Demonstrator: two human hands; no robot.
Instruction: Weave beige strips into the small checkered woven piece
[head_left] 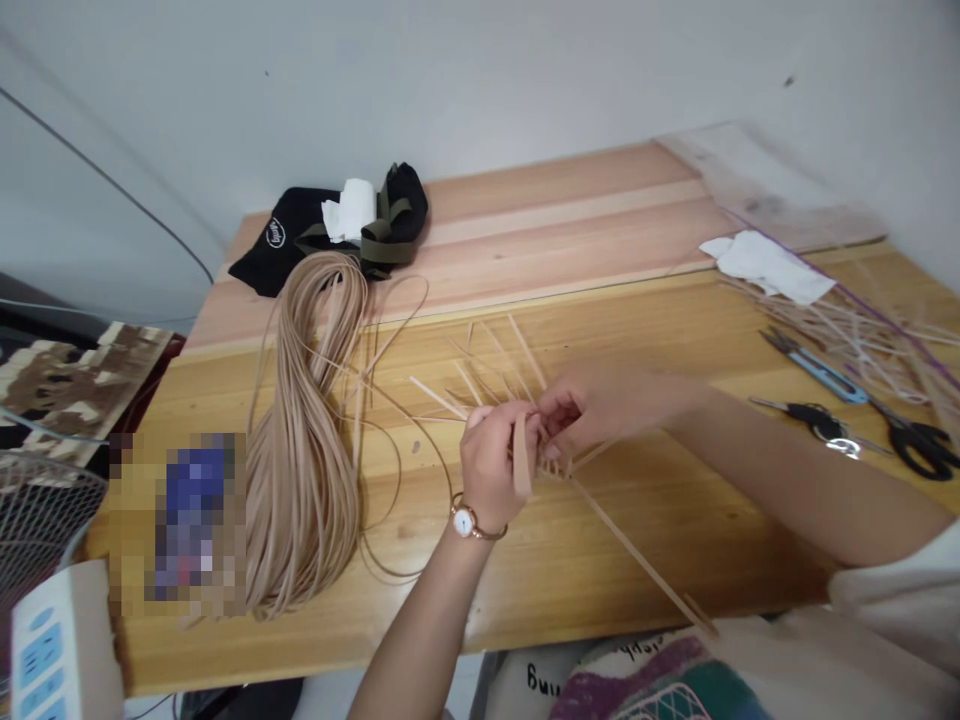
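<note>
Pale grey wall (480,80) behind; wooden table (600,560); fan grille (37,510) at left edge.

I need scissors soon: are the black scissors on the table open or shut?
Shut, as far as shows: the black scissors lie flat with blades together, handles side by side.

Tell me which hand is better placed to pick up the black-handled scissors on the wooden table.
Probably the right hand: the black-handled scissors lie on its side of the wooden table, while the left hand pinches a flat tan strip.

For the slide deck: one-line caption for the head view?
Both hands, left hand and right hand, pinch thin cane strips above a wooden table, beside a cane bundle.
</note>
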